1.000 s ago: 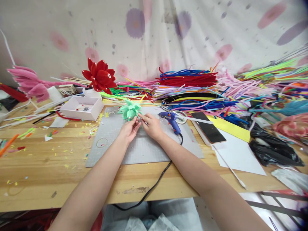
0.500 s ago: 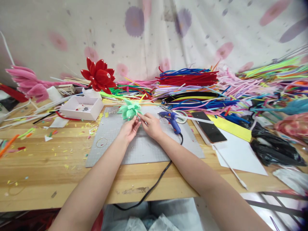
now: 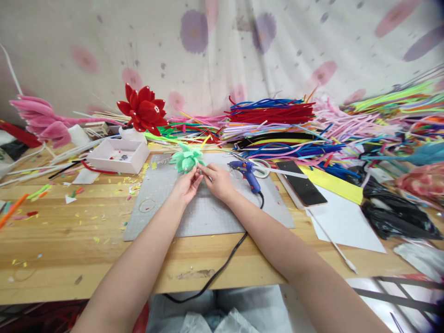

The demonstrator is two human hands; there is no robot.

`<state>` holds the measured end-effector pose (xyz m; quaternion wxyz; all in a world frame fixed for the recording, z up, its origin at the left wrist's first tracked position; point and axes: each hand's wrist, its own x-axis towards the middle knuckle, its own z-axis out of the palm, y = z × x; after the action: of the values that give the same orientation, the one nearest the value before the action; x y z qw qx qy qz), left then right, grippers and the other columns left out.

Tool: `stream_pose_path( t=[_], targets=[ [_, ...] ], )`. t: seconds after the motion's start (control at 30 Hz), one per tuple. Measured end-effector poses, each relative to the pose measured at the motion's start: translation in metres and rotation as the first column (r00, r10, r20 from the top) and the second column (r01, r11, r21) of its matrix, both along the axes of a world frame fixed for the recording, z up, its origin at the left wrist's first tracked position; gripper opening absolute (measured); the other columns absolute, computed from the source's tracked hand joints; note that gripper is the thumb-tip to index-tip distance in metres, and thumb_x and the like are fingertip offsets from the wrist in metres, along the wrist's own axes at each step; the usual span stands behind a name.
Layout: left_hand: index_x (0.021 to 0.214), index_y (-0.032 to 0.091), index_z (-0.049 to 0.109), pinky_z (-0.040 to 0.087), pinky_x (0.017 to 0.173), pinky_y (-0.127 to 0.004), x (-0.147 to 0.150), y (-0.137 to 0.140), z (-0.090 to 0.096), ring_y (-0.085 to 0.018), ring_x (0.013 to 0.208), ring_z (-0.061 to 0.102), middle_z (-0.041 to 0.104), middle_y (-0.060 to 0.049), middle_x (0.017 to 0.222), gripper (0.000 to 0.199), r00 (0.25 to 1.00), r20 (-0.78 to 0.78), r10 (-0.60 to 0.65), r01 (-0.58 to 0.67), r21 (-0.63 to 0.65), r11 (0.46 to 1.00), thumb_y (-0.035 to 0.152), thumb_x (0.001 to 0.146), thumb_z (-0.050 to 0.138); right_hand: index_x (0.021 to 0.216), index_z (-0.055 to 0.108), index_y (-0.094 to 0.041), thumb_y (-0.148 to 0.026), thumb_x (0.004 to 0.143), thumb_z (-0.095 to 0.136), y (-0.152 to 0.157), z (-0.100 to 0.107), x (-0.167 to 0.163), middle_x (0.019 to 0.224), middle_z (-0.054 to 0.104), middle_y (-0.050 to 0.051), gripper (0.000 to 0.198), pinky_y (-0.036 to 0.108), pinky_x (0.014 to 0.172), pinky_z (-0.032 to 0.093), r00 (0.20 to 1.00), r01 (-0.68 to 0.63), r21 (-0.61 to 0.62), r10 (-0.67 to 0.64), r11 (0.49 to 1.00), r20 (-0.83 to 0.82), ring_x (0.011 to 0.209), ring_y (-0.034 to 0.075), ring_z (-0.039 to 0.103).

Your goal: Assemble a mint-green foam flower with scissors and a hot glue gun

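Note:
A mint-green pipe-cleaner flower (image 3: 187, 158) with pointed petals is held above the grey cutting mat (image 3: 208, 217). My left hand (image 3: 188, 186) is closed at the flower's lower edge, thumb and fingers pinched together. Against the flower's right side, my right hand (image 3: 218, 180) pinches at a petal, its fingertips meeting those of the left. The fingers partly cover the spot where both hands grip. A blue glue gun (image 3: 247, 173) lies on the mat just right of my right hand, its black cord running down under my right forearm.
Bundled pipe cleaners (image 3: 274, 113) are heaped along the back. A red flower (image 3: 143, 109) stands behind a white box (image 3: 118, 155) at the left. On the right lie a phone (image 3: 302, 183), white paper (image 3: 350, 222) and black plastic bags (image 3: 398, 217). Yellow scraps litter the wooden table (image 3: 69, 259).
Almost nothing differs. Both hands stay at the green flower, with only a slight shift of the fingertips.

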<state>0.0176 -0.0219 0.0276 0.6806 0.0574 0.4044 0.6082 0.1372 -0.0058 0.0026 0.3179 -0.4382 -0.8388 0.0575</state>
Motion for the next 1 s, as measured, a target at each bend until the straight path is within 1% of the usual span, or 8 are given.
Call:
stream_pose_path(
  t=[0.2,0.43,0.57,0.67,0.87,1.0],
  targets=[
    [0.076,0.009,0.061,0.052,0.053,-0.009,-0.0019,0.0011,-0.0003,-0.001,0.047,0.055,0.059,0.001,0.059,0.014,1.000,0.015,-0.002,0.002,-0.011,1.000,0.007,0.083,0.049,0.126,0.052,-0.026,-0.022,0.089,0.039,0.0003,-0.0017,0.0000,0.095,0.063,0.005,0.040,0.023,0.071,0.043,1.000,-0.004,-0.008,0.004,1.000,0.016,0.083,0.014,0.057],
    [0.074,0.009,0.061,0.053,0.052,-0.013,-0.0031,-0.0028,0.0035,-0.006,0.053,0.061,0.063,-0.004,0.063,0.022,1.000,0.011,-0.022,0.022,-0.002,1.000,0.015,0.087,0.045,0.126,0.052,-0.023,-0.022,0.088,0.040,0.0020,-0.0046,0.0012,0.097,0.062,0.005,0.040,0.023,0.071,0.042,1.000,-0.017,0.010,0.017,1.000,-0.007,0.083,0.014,0.057],
    [0.080,0.009,0.062,0.053,0.051,-0.013,-0.0023,-0.0042,0.0066,-0.006,0.052,0.060,0.062,-0.002,0.060,0.016,1.000,-0.011,-0.027,0.027,-0.021,0.999,0.015,0.085,0.048,0.126,0.052,-0.024,-0.021,0.088,0.040,0.0022,-0.0039,0.0013,0.097,0.062,0.006,0.040,0.023,0.071,0.042,1.000,-0.012,0.008,0.012,1.000,-0.005,0.083,0.014,0.057],
    [0.084,0.009,0.062,0.053,0.051,-0.013,-0.0020,-0.0040,0.0073,-0.006,0.050,0.060,0.061,-0.001,0.059,0.013,0.999,-0.027,-0.034,0.033,-0.012,0.999,0.012,0.084,0.050,0.125,0.053,-0.023,-0.021,0.088,0.040,0.0016,-0.0025,0.0010,0.096,0.062,0.006,0.039,0.023,0.071,0.042,1.000,-0.013,0.008,0.013,1.000,0.001,0.083,0.014,0.057],
    [0.079,0.009,0.061,0.052,0.050,-0.012,-0.0019,-0.0031,0.0062,-0.005,0.050,0.058,0.060,-0.001,0.058,0.016,0.996,-0.074,-0.053,0.055,0.024,0.998,0.008,0.084,0.046,0.125,0.054,-0.023,-0.021,0.088,0.041,0.0001,-0.0003,0.0010,0.096,0.063,0.006,0.039,0.023,0.071,0.043,1.000,-0.017,0.008,0.017,1.000,0.000,0.082,0.013,0.057],
    [0.076,0.010,0.060,0.051,0.049,-0.010,-0.0011,-0.0031,0.0057,-0.003,0.048,0.057,0.059,0.000,0.056,0.017,0.994,-0.099,-0.042,0.046,0.040,0.998,0.008,0.085,0.046,0.124,0.054,-0.026,-0.019,0.087,0.041,0.0002,0.0001,0.0009,0.096,0.063,0.005,0.040,0.023,0.071,0.043,1.000,-0.020,-0.008,0.020,1.000,0.001,0.083,0.013,0.058]
  ],
)
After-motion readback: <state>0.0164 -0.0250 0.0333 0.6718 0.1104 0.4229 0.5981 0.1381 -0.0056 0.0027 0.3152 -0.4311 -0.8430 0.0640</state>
